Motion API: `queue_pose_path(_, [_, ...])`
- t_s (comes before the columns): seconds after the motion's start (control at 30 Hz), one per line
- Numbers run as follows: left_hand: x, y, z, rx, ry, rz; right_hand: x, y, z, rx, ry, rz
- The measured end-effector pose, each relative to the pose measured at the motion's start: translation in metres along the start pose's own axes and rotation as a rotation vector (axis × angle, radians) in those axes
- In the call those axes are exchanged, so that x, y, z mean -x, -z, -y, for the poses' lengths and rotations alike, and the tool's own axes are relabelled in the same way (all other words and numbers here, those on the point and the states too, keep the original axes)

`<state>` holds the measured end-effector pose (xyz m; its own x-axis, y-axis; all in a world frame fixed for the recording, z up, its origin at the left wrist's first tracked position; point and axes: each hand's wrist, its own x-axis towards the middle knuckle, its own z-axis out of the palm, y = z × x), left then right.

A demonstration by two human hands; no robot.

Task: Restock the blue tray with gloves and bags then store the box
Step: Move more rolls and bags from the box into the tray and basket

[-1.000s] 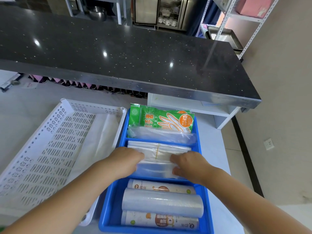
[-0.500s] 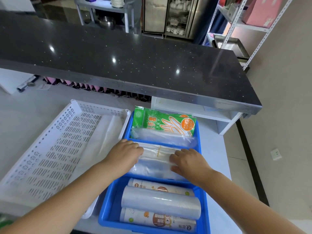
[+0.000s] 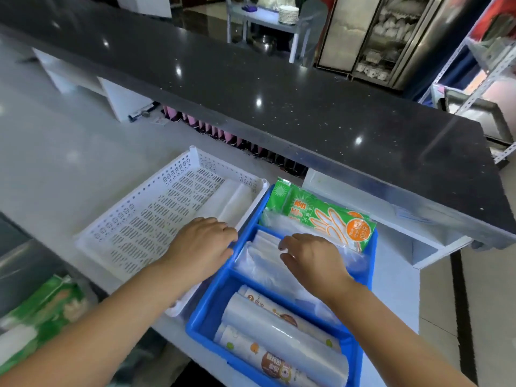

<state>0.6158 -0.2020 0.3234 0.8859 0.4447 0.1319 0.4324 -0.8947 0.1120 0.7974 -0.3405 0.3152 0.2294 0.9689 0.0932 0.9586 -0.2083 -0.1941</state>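
The blue tray (image 3: 363,277) sits on the white counter and has three compartments. Green glove packs (image 3: 321,216) lean in the far one, over a clear packet. Clear plastic bags (image 3: 259,263) lie in the middle one, and rolls of bags (image 3: 282,333) fill the near one. My left hand (image 3: 201,247) rests at the tray's left rim, where it meets the white basket, with its fingers bent downward. My right hand (image 3: 312,258) lies over the clear bags with loosely curled fingers, and its fingertips touch them.
A white perforated basket (image 3: 145,219) with a clear sheet inside stands directly left of the tray. A black raised countertop (image 3: 279,88) overhangs the back. A blurred green pack (image 3: 39,317) lies low at the left. The floor drops off to the right.
My left hand has slid left off the clear bags to the tray's rim. My right hand has lifted slightly and stays over the bags. The view has swung left.
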Motion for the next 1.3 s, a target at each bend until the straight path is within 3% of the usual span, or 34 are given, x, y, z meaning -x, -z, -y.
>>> queue_pose_path(0.2, [0.074,0.017,0.063,-0.005,0.226,-0.067,-0.039,0.002,0.085,-0.026,0.241,0.000])
queue_pose_path(0.5, [0.236,0.039,0.187,-0.031,0.609,0.011,-0.092,-0.046,0.263,-0.022,0.517,0.095])
queue_pose_path(0.7, [0.381,0.037,0.292,0.034,0.928,0.057,-0.124,-0.115,0.407,-0.011,0.582,0.190])
queue_pose_path(0.83, [0.455,0.021,0.342,0.072,1.026,0.175,-0.137,-0.169,0.479,-0.043,0.585,0.365])
queue_pose_path(1.07, [0.514,-0.025,0.388,0.207,1.165,0.178,-0.154,-0.250,0.534,0.010,0.599,0.544])
queue_pose_path(1.3, [0.511,-0.117,0.439,0.355,1.225,0.327,-0.196,-0.349,0.561,0.086,0.647,0.717])
